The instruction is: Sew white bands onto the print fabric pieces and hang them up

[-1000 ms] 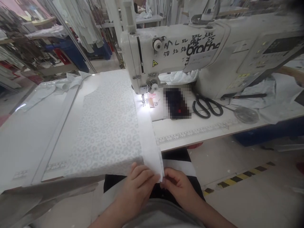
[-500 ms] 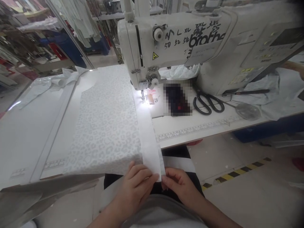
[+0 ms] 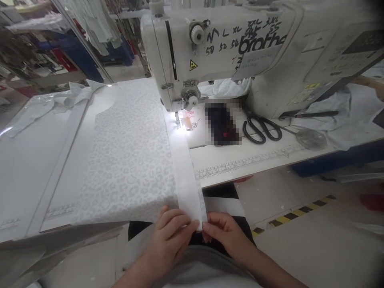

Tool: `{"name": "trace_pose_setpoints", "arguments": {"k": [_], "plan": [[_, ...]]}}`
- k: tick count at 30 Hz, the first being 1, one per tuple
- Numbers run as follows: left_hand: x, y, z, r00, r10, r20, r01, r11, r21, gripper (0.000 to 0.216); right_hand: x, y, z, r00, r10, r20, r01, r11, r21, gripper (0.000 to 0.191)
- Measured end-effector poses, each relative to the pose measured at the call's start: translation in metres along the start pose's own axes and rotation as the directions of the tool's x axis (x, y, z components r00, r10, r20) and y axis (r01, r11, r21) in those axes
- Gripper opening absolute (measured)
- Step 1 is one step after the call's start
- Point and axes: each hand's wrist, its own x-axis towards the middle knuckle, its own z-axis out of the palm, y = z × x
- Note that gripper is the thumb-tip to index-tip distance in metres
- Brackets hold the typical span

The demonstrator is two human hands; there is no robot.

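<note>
White strip (image 3: 187, 176) end, pinched between left hand (image 3: 171, 238), right hand (image 3: 225, 232)

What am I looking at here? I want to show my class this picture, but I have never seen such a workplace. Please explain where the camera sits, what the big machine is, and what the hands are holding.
The camera is worn on a person's head and looks down at their own two hands. The big cream machine is an industrial sewing machine; its lamp lights the needle area. On the table lies a patterned white cloth with a plain white strip along its right edge, running under the needle. At the table's near edge the left hand and right hand pinch the strip's end. Black scissors lie right of the needle, and a ruler is printed along the table edge. One object beside the scissors is blurred out.
</note>
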Motion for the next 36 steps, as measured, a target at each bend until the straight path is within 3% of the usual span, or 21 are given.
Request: {"name": "trace_pose_setpoints", "arguments": {"k": [14, 18, 29, 36], "plan": [[-0.002, 0.003, 0.008, 0.997, -0.013, -0.076, 0.022, 0.994, 0.109, 0.021, 0.003, -0.002, -0.002, 0.998, 0.034, 0.054, -0.035, 0.999, 0.021, 0.035], [-0.001, 0.002, 0.006, 0.997, 0.004, -0.075, 0.001, 0.998, 0.065, 0.023, 0.002, -0.001, -0.001, 0.998, 0.030, 0.056, -0.031, 0.999, 0.025, 0.035], [0.008, 0.003, -0.003, 0.997, 0.019, -0.070, -0.015, 0.998, 0.065, 0.022, -0.002, 0.000, -0.008, 0.996, -0.088, 0.013, 0.089, 0.990, -0.105, 0.035], [-0.002, -0.015, 0.003, 0.994, 0.100, -0.051, -0.089, 0.978, 0.189, 0.019, 0.002, 0.006, -0.011, 0.992, -0.108, -0.062, 0.087, 0.958, -0.272, 0.030]]}}
